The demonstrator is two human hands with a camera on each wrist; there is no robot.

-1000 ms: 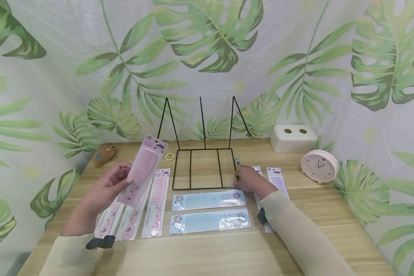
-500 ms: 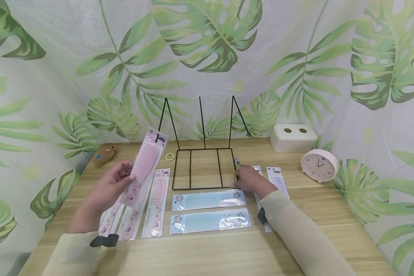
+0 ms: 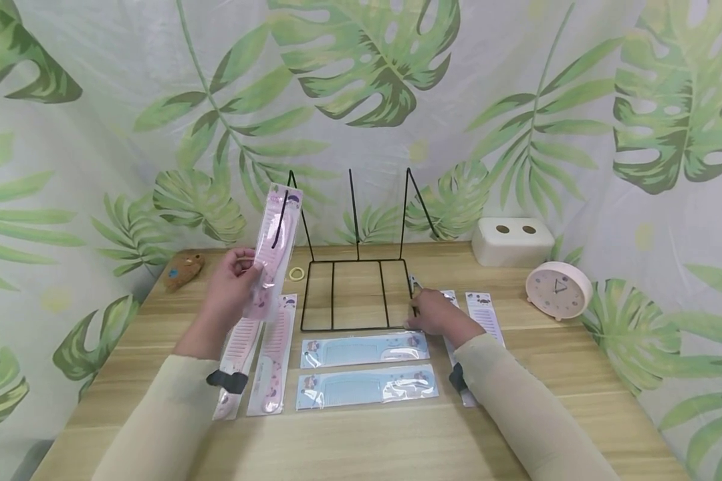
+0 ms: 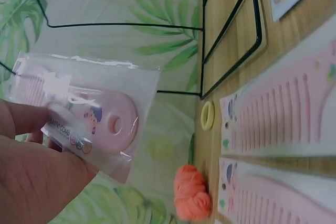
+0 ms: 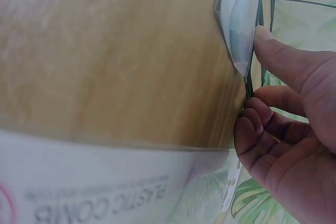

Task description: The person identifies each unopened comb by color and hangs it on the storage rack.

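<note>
Standing near upright, long axis vertical: pink comb [image 3: 275, 250], pinched in left hand [image 3: 236, 280] just off the rack's [image 3: 355, 294] left rear post. Right hand [image 3: 433, 312], fingers curled, grips the rack's front-right corner.

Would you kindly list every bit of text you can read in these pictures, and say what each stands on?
"PLASTIC COMB": upside down on the packet next to the right hand, right wrist view.
"...ATIC COMB": partly hidden, on the pink comb packet that the left hand holds.
Clock: dial marks too small to read.
Blue comb packets and other pink packets on the table: print too small to read.
</note>
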